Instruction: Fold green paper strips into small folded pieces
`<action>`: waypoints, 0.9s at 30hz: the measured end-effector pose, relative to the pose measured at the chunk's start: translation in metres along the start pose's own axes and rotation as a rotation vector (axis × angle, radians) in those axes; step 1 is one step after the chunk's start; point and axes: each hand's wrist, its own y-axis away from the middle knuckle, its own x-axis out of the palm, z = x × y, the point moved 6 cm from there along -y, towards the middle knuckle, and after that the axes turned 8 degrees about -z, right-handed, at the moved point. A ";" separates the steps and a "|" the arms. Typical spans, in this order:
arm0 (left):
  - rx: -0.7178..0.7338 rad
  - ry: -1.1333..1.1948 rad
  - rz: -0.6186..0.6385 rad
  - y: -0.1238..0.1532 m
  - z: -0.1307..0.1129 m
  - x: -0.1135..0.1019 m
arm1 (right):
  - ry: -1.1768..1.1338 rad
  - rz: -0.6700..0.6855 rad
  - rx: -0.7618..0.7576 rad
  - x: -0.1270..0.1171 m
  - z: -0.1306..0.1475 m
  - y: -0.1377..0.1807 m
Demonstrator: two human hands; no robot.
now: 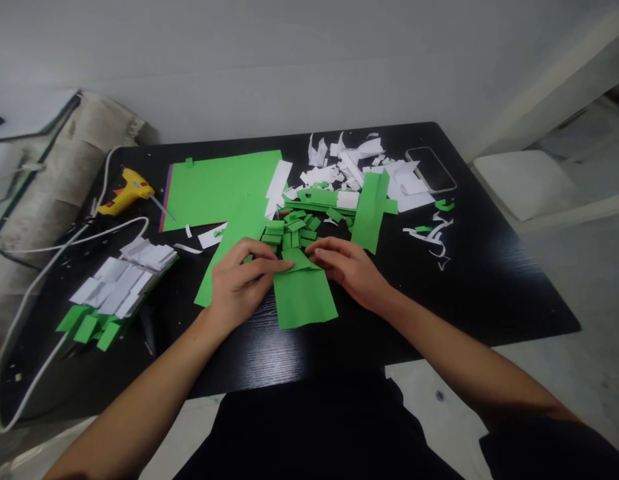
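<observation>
A green paper piece (304, 297) lies on the black table (489, 287) in front of me, its far end folded over. My left hand (242, 280) presses on that folded top edge from the left, fingers bent and pinched onto the paper. My right hand (349, 267) holds the same fold from the right, fingers curled on it. Just beyond my fingers sits a heap of small folded green pieces (292, 230).
A large green sheet (219, 187) lies at the back, a green strip (372, 210) to the right, white paper scraps (349, 170) and a phone (430, 169) behind. A yellow glue gun (127, 190) with white cable and a stack of white and green folded pieces (114, 290) sit left.
</observation>
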 end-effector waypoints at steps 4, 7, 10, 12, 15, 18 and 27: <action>0.133 -0.058 0.069 0.002 -0.006 0.002 | -0.068 0.088 0.144 0.007 -0.003 0.004; 0.173 -0.051 0.107 0.001 -0.011 0.006 | -0.009 0.047 0.076 0.004 0.001 0.004; 0.062 -0.016 0.068 -0.001 -0.008 0.006 | 0.047 0.056 0.033 0.003 0.003 0.004; -0.094 0.032 0.015 -0.001 -0.001 0.003 | 0.063 0.075 0.023 0.004 0.004 0.004; -0.362 0.160 0.027 0.002 0.013 0.003 | 0.064 0.099 0.010 0.006 0.005 0.005; -0.544 0.283 0.220 0.009 0.019 0.015 | 0.068 0.090 -0.042 0.008 0.007 0.007; -0.685 0.326 0.270 0.013 0.021 0.030 | 0.197 0.069 -0.033 0.006 0.003 0.004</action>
